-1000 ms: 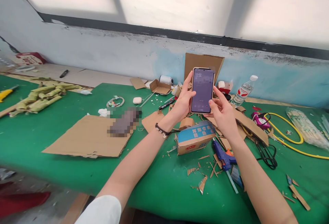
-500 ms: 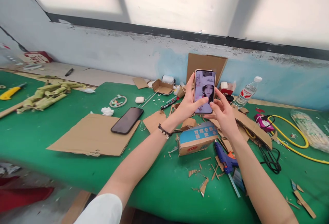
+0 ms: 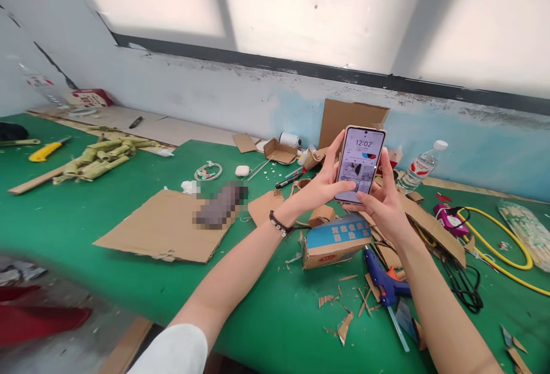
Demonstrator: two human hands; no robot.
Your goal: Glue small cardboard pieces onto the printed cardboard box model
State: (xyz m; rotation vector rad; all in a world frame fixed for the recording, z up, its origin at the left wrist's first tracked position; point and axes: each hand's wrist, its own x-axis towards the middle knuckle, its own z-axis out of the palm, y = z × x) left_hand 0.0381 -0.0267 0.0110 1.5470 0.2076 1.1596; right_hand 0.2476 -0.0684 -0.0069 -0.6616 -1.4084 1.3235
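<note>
From my seat, the main risk I see is a drop. Nearest me, in the lower middle of the frame, cardboard scraps (image 3: 345, 323) litter the green tabletop (image 3: 266, 317). Just past them lie a blue glue gun (image 3: 384, 282) and a small box (image 3: 336, 241) with a blue top. The phone (image 3: 360, 163) is held up off the tabletop directly above that clutter, right of centre. I judge that if a thumb pressing on the screen loosens either grip, the phone would land on the gun or on the box's edge rather than on flat green. I cannot tell whether the gun is hot.

The left hand (image 3: 324, 185) is closed on the phone's left edge, with its thumb bent across the lower left of the lit screen. The right hand (image 3: 384, 205) is half closed, cupping the lower right corner from behind with its fingers running up the right edge. The phone stands upright with its screen toward me.

Farther back, a water bottle (image 3: 419, 165) stands to the right, and a cardboard panel (image 3: 344, 119) leans at the wall behind the phone.
</note>
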